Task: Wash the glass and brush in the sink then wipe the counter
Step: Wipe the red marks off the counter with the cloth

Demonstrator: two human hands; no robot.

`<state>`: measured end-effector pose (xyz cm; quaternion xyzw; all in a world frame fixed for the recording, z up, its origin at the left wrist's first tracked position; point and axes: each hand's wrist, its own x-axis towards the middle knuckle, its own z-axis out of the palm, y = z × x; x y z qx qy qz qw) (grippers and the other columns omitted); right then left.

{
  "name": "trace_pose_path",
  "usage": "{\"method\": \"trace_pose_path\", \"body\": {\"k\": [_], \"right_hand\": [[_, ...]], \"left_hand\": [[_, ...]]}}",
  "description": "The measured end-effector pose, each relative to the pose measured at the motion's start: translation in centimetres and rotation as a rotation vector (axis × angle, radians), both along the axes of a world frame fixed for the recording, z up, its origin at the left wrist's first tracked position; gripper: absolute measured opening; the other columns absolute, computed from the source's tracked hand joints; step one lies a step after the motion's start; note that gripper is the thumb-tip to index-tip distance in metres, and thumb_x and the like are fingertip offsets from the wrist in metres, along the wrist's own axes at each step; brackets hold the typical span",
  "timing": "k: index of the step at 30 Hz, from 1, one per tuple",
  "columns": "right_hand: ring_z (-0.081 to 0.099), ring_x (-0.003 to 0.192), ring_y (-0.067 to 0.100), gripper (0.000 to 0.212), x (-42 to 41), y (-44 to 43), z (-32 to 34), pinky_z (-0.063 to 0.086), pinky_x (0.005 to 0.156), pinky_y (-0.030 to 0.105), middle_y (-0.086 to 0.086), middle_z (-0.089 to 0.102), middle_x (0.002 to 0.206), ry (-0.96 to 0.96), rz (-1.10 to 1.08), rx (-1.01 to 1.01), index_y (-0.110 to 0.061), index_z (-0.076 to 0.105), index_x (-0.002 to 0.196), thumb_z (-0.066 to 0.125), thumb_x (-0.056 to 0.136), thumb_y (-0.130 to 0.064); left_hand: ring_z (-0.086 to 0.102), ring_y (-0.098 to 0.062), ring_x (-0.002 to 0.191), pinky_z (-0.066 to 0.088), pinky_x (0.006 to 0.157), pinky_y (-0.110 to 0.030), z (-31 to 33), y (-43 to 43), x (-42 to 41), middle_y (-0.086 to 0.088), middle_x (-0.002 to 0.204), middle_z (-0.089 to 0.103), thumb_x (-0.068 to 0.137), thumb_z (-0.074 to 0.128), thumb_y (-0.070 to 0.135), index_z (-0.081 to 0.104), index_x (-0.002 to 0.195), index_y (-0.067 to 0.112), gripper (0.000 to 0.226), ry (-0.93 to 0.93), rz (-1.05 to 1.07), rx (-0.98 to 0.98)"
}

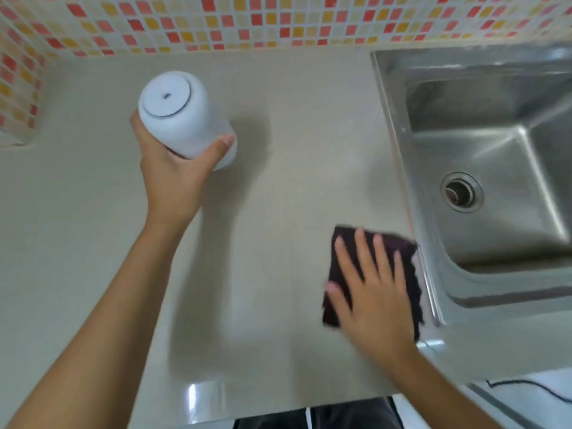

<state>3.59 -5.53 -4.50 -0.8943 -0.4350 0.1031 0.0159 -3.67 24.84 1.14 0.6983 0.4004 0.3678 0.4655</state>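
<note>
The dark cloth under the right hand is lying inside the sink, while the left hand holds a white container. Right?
Not quite. In the head view the dark cloth lies on the counter, beside the sink, under the right hand. The left hand does hold the white container.

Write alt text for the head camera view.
A person's right hand presses a dark cloth flat on a beige counter beside a steel sink. The left hand holds a white container above the counter, below a mosaic-tiled wall.
</note>
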Motion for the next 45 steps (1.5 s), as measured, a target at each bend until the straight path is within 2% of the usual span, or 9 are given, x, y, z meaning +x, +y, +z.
{"method": "trace_pose_path", "body": {"k": [4, 10, 14, 18, 22, 26, 31, 34, 45], "right_hand": [[0.004, 0.148, 0.027, 0.064, -2.9, 3.4, -0.1, 0.012, 0.117, 0.053, 0.000, 0.006, 0.161, 0.047, 0.226, 0.038, -0.034, 0.010, 0.153, 0.027, 0.096, -0.060], [0.002, 0.148, 0.030, 0.064, 11.1, 21.3, -1.5, 0.001, 0.117, 0.054, 0.004, 0.006, 0.162, -0.027, -0.171, 0.085, -0.032, 0.009, 0.153, 0.013, 0.095, -0.061], [-0.001, 0.147, 0.033, 0.065, 10.2, 27.0, -2.0, 0.000, 0.117, 0.054, 0.007, 0.003, 0.162, -0.005, -0.192, 0.096, -0.028, 0.007, 0.153, 0.012, 0.096, -0.058], [0.008, 0.147, 0.032, 0.065, -1.4, 22.0, -1.7, 0.006, 0.116, 0.053, 0.007, 0.016, 0.160, 0.040, 0.167, 0.193, -0.028, 0.023, 0.151, 0.030, 0.094, -0.057], [0.007, 0.148, 0.026, 0.064, -7.8, 10.4, -0.4, 0.009, 0.118, 0.051, 0.001, 0.013, 0.161, 0.127, 0.357, 0.128, -0.032, 0.021, 0.151, 0.035, 0.094, -0.057], [0.018, 0.146, 0.027, 0.070, -1.5, 5.8, -1.0, 0.013, 0.117, 0.051, 0.001, 0.019, 0.159, -0.002, 0.224, 0.112, -0.031, 0.025, 0.151, 0.041, 0.089, -0.061], [0.018, 0.145, 0.032, 0.071, 9.6, 9.3, -2.0, 0.012, 0.116, 0.055, 0.007, 0.020, 0.159, -0.122, -0.058, 0.065, -0.024, 0.017, 0.152, 0.026, 0.093, -0.062], [0.018, 0.145, 0.033, 0.069, 13.3, 11.9, -2.3, 0.011, 0.116, 0.055, 0.009, 0.021, 0.158, -0.122, -0.189, 0.128, -0.022, 0.020, 0.152, 0.025, 0.095, -0.060], [0.023, 0.144, 0.026, 0.053, 6.5, 5.6, -2.1, 0.018, 0.116, 0.048, 0.007, 0.028, 0.156, -0.162, -0.240, 0.166, -0.019, 0.028, 0.150, 0.023, 0.101, -0.039]], "left_hand": [[0.056, 0.004, 0.114, 0.046, 0.102, -0.024, 1.3, 1.0, 0.4, 0.012, 0.127, 0.054, 0.072, 0.085, 0.033, 0.032, 0.137, 0.015, 0.086, -0.032, 0.054, 0.033], [0.056, -0.002, 0.119, 0.044, 0.103, -0.022, 1.8, 1.7, -2.2, 0.004, 0.131, 0.053, 0.074, 0.084, 0.031, 0.032, 0.137, 0.009, 0.085, -0.023, 0.058, 0.082], [0.056, 0.002, 0.117, 0.044, 0.101, -0.019, 1.8, 1.7, -3.7, 0.010, 0.128, 0.053, 0.075, 0.084, 0.024, 0.031, 0.135, 0.013, 0.080, -0.021, 0.045, 0.096], [0.056, 0.002, 0.117, 0.045, 0.104, -0.026, 1.9, 1.8, -2.9, 0.013, 0.128, 0.054, 0.072, 0.085, 0.029, 0.030, 0.137, 0.014, 0.086, -0.015, 0.086, 0.095], [0.058, -0.002, 0.117, 0.048, 0.101, -0.028, 1.5, 1.2, -0.7, 0.005, 0.132, 0.056, 0.071, 0.086, 0.033, 0.031, 0.142, 0.009, 0.093, -0.014, 0.049, 0.045], [0.059, 0.001, 0.113, 0.049, 0.101, -0.029, 0.5, -0.9, 1.2, 0.013, 0.124, 0.056, 0.066, 0.089, 0.032, 0.034, 0.138, 0.010, 0.093, 0.000, 0.026, 0.015], [0.058, -0.005, 0.117, 0.049, 0.102, -0.036, -1.1, -4.9, 1.9, 0.007, 0.130, 0.056, 0.065, 0.089, 0.032, 0.034, 0.138, 0.016, 0.093, 0.013, -0.042, -0.054], [0.057, -0.002, 0.116, 0.049, 0.100, -0.029, -1.7, -6.9, 2.7, 0.011, 0.130, 0.055, 0.066, 0.089, 0.032, 0.033, 0.137, 0.023, 0.090, 0.028, -0.110, -0.091], [0.053, -0.001, 0.120, 0.047, 0.100, -0.023, -2.1, -8.0, 4.2, 0.013, 0.133, 0.051, 0.066, 0.089, 0.037, 0.030, 0.134, 0.035, 0.089, 0.064, -0.236, -0.093]]}}
